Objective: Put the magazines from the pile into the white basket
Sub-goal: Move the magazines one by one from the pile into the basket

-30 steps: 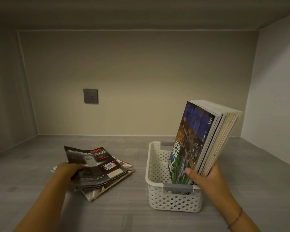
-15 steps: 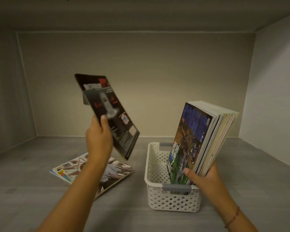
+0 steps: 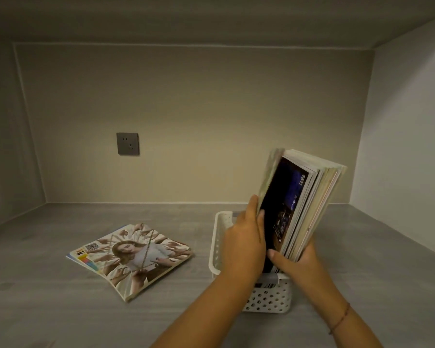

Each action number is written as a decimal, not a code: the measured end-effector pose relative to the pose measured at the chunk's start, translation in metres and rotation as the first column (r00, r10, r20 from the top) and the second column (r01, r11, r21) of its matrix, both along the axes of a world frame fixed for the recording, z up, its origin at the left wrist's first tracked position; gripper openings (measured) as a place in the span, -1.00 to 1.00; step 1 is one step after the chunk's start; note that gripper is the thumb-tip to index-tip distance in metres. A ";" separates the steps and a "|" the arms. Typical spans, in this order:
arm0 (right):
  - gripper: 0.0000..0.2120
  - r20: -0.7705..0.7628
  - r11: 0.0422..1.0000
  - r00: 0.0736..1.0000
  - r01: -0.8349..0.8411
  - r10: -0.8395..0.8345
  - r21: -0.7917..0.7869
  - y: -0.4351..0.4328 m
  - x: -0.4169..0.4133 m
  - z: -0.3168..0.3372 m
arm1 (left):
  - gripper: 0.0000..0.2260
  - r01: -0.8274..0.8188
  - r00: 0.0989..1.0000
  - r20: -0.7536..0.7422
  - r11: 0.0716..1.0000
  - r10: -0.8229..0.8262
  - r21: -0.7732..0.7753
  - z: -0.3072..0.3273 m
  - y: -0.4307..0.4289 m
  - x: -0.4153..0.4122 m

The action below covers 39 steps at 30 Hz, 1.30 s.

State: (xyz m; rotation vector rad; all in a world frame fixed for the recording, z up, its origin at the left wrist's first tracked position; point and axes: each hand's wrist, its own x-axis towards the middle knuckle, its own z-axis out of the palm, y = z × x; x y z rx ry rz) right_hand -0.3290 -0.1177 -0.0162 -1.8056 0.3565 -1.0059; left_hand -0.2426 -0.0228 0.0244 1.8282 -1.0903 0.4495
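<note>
Head view shows your left hand (image 3: pixel 244 244) pinching the near edge of a pale-backed magazine (image 3: pixel 269 179), fingers curled over its outer face and one fingertip on the inner side. That magazine stands upright against the left face of the standing magazines (image 3: pixel 312 204); its lower part is behind your hand, so you cannot tell whether its bottom edge touches the basket floor. Your right hand (image 3: pixel 299 262) grips the standing magazines low down, thumb laid across the dark front cover, the other fingers out of sight behind the bundle. The bundle leans to the right with its top edges fanned, and its foot sits inside the white basket (image 3: pixel 217 237). Your two forearms cross in front of the basket and hide most of its near wall and inside; only the perforated left wall, a lower right corner and a bit of grey handle (image 3: pixel 269 280) show between the wrists. To the left of the basket, apart from it, the pile (image 3: pixel 133 257) lies flat on the grey surface (image 3: pixel 60 310); its top cover shows a figure ringed by many hands, and a blue edge peeks out beneath, though how many lie under it is unclear. A grey socket (image 3: pixel 127 143) sits on the back wall; a thin cord bracelet (image 3: pixel 339 320) circles your right wrist. Both forearms are cut off by the bottom edge, and the cover print is too dark to read.
</note>
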 end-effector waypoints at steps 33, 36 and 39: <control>-0.15 0.103 0.994 0.989 0.104 -0.106 0.026 0.009 0.005 -0.010 | -0.67 -0.203 0.911 -0.357 0.978 0.204 0.041 -0.023 0.064 0.110; -0.16 0.102 0.994 0.990 0.095 -0.100 0.044 0.011 0.005 -0.009 | -0.53 -0.523 0.666 -0.340 0.740 0.664 0.422 -0.043 0.097 0.164; -0.14 0.103 0.994 0.990 0.095 -0.100 0.049 0.012 0.005 -0.009 | -0.28 -0.559 0.470 -0.347 0.578 0.811 0.594 -0.067 0.130 0.195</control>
